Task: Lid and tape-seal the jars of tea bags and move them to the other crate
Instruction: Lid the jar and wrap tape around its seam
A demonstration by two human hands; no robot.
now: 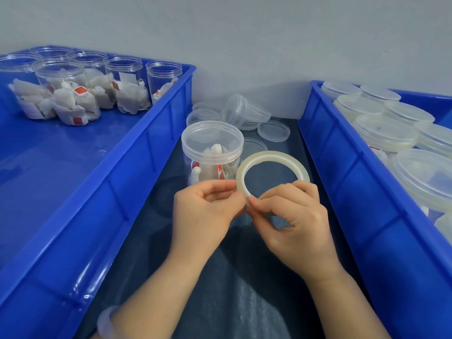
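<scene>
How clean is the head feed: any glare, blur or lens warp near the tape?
Head view: even, soft light; glare streaks on the floor of the left blue plastic crate; wide-angle warp splays its walls; translucent ring-shaped tape roll, left hand and right hand look sharp.

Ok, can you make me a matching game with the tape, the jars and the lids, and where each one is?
Things:
1 tape roll
2 lidded jar
3 open jars
4 loose lids

Places:
A in the left crate
B lying behind the lidded jar
C pinched by left hand and right hand
D standing just behind the tape roll

Pairs: 1-C, 2-D, 3-A, 4-B
</scene>
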